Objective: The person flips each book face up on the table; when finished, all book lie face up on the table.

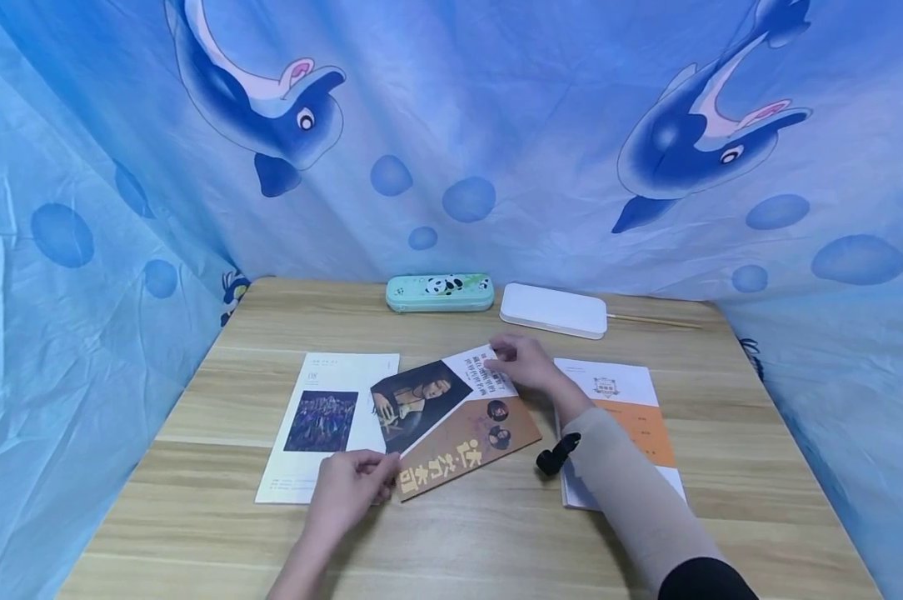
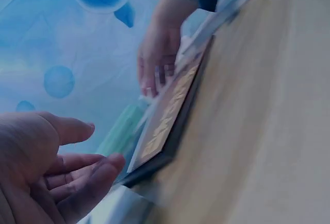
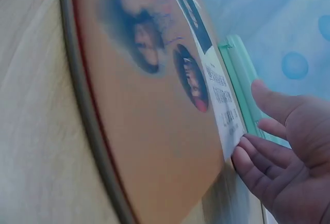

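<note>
Book (image 1: 451,421) with the brown cover and yellow characters lies skewed in the middle of the surface (image 1: 496,533), its near left corner overlapping the white booklet (image 1: 324,425) beside it. Both hands are at it. The left hand (image 1: 350,492) has its fingertips at the near left corner, though the left wrist view shows those fingers loosely spread and I cannot tell whether they pinch the cover or only rest against it. The right hand (image 1: 522,362) touches the far white corner with fairly straight fingers (image 3: 258,167), nothing gripped.

As I judge it, the book is mid-handling: already laid down on the surface but not squared, and not clear of its neighbour. Straightening or shifting it looks like what remains.

Room is fair. An orange-and-white booklet (image 1: 631,408) lies just to the right, partly under the right forearm. A panda pencil case (image 1: 440,292) and a white box (image 1: 553,310) sit near the far edge, apart from the book. Bare wood lies in front, toward the person.
</note>
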{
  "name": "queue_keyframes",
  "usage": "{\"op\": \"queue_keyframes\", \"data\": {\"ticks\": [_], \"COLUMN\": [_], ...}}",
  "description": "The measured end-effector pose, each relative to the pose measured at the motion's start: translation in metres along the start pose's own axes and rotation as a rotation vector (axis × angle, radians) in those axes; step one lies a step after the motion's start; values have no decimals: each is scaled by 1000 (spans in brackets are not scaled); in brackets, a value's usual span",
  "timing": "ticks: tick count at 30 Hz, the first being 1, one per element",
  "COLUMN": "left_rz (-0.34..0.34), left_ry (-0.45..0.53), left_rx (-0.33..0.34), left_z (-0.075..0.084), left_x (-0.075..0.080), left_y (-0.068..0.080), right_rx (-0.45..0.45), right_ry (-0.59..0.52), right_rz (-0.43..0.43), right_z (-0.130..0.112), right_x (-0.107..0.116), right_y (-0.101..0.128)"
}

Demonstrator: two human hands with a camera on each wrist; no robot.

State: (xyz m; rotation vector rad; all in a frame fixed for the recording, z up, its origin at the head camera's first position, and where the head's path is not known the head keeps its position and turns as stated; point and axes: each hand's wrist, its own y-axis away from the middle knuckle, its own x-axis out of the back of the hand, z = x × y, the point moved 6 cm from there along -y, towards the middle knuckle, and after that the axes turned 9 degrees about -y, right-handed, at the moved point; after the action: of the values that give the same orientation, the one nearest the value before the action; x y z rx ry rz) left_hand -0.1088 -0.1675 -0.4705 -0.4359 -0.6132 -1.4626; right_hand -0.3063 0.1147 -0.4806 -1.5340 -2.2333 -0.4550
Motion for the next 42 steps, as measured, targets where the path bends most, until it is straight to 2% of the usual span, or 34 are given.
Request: {"op": "queue_keyframes", "data": {"ticks": [5,10,15,21,28,34,42], "left_rz": [116,166,193,123,36,-17,-59], "left_ry": [-90,-152,-229,-307,-389,-395,-382], "left_rx": [-120,-227,-283,-282,-292,-298,-317], "left_z": [6,3,3,-1,-4,-3,2], "left_x": [13,18,21,17,12,9,3], "left_y": [-14,-32,-46,-61,-79,-95,-104], "right_rx": [14,20,9,-50,-81,-86,-60], "right_ry": [20,69,118,123,140,167,175], "right_rz": [-8,-39,-35,-31,-98,-95,-49], "right_z": [-1,-4,-9,-9,-2,0,0], "right_x": [6,5,9,11,6,4,1], "right_y": [11,26,43,64,86,103,112]}}
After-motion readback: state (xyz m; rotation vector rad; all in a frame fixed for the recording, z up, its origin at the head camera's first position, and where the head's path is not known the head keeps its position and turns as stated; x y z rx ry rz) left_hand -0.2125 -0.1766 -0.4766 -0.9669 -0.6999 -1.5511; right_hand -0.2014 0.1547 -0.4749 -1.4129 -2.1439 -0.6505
